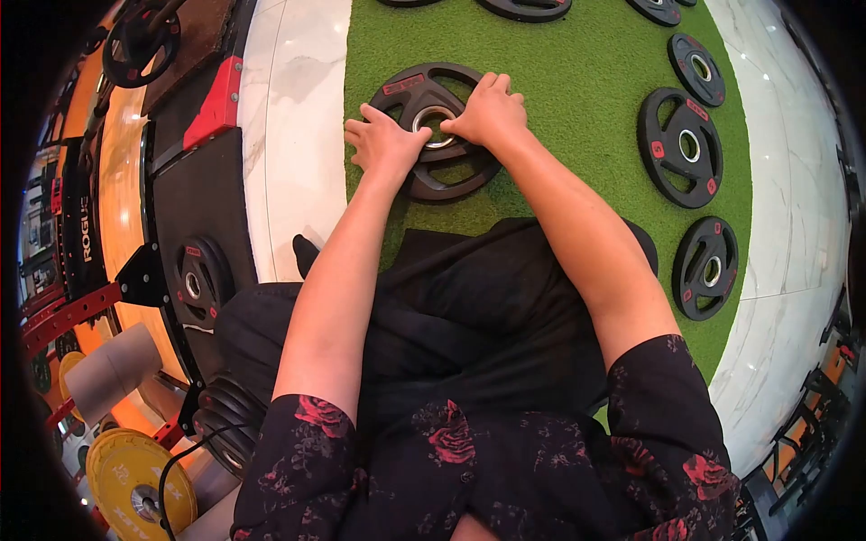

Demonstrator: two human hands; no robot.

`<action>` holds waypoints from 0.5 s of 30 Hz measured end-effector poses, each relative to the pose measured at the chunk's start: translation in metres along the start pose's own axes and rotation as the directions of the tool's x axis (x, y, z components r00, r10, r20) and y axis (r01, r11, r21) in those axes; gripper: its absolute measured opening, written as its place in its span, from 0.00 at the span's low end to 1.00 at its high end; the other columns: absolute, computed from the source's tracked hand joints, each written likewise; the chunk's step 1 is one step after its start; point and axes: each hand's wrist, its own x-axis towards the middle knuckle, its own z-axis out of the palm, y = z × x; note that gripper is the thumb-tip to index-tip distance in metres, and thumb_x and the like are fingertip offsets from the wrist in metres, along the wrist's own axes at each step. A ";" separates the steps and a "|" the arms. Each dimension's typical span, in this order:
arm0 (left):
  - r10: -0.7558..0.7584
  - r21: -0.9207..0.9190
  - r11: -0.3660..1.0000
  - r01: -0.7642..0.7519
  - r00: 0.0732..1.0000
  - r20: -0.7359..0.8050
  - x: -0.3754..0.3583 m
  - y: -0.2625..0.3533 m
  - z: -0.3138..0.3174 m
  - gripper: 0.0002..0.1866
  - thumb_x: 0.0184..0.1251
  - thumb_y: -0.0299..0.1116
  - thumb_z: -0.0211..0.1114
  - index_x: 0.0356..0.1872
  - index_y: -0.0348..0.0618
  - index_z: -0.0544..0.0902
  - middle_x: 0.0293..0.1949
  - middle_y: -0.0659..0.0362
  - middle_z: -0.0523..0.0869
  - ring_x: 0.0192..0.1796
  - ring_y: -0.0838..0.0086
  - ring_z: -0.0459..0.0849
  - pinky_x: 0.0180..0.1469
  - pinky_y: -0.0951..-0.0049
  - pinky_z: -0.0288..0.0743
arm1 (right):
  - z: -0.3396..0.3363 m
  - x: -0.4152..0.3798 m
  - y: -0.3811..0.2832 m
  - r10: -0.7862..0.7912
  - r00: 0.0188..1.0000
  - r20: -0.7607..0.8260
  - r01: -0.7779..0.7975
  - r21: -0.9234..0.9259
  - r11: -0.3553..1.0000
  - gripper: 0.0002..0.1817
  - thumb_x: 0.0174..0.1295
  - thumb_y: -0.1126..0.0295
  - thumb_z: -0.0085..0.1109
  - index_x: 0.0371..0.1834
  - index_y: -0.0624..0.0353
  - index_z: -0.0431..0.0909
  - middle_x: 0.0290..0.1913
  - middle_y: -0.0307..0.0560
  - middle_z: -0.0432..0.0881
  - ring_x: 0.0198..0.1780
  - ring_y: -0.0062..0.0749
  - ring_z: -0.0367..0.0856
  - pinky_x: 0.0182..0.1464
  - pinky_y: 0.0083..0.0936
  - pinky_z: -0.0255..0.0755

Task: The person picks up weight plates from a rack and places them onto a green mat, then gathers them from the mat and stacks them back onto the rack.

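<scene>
Resting flat on the green turf (577, 135), a black weight plate (439, 132) lies under both hands: left hand (386, 144) gripping its left rim, right hand (492, 113) spread open across the hub, three more plates (681, 147) lying nearby

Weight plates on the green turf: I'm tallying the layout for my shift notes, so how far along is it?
Looks done: several plates already lie flat along the turf's right side, such as one and another. In hand: the left hand and right hand both rest on a plate lying flat. Possibly left: plates on the rack beside the turf.
</scene>
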 end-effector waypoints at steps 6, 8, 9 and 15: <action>0.038 -0.043 0.998 -0.040 0.997 -0.061 -0.008 -0.018 -0.030 0.61 0.45 0.53 0.86 0.75 0.34 0.59 0.66 0.39 0.67 0.71 0.46 0.67 0.62 0.41 0.79 | -0.009 -0.018 -0.014 -0.142 0.983 -0.115 0.140 -0.023 0.990 0.63 0.45 0.34 0.80 0.70 0.75 0.62 0.65 0.63 0.73 0.60 0.58 0.84 0.60 0.42 0.83; 0.027 -0.023 0.999 -0.029 0.995 -0.093 -0.004 -0.035 -0.052 0.58 0.45 0.54 0.85 0.72 0.34 0.63 0.66 0.39 0.67 0.71 0.46 0.68 0.61 0.39 0.79 | -0.014 -0.025 -0.039 -0.172 0.977 -0.125 0.171 -0.022 0.985 0.62 0.45 0.34 0.80 0.70 0.74 0.63 0.65 0.63 0.73 0.61 0.58 0.84 0.59 0.42 0.83; 0.002 -0.028 1.000 -0.005 0.993 -0.118 0.001 -0.048 -0.067 0.58 0.45 0.54 0.85 0.72 0.34 0.63 0.66 0.39 0.67 0.71 0.46 0.68 0.61 0.39 0.79 | -0.016 -0.027 -0.056 -0.172 0.976 -0.135 0.172 -0.017 0.985 0.62 0.45 0.34 0.80 0.70 0.74 0.63 0.65 0.63 0.73 0.61 0.58 0.84 0.59 0.43 0.83; -0.036 -0.060 0.998 0.018 0.951 -0.307 0.015 -0.162 -0.159 0.56 0.42 0.59 0.85 0.69 0.37 0.67 0.65 0.40 0.71 0.71 0.45 0.70 0.62 0.38 0.79 | -0.022 -0.060 -0.198 -0.333 0.921 -0.201 0.339 -0.005 0.941 0.65 0.42 0.32 0.80 0.71 0.74 0.63 0.68 0.66 0.73 0.64 0.58 0.83 0.62 0.43 0.81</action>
